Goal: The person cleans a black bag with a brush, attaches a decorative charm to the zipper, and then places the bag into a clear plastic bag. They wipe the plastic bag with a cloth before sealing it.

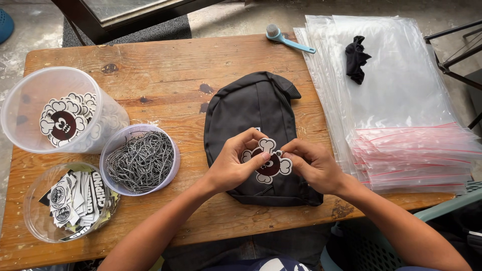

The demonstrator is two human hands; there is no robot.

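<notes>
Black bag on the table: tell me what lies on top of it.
Over the black bag, both hands hold a skull-and-crossbones charm: left hand, right hand. They cover the bag's lower middle, so anything beneath them cannot be seen.

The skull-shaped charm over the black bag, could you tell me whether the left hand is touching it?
Touching. The head view shows the left hand with its thumb and fingertips pressed on the skull-shaped charm, above the black bag.
</notes>
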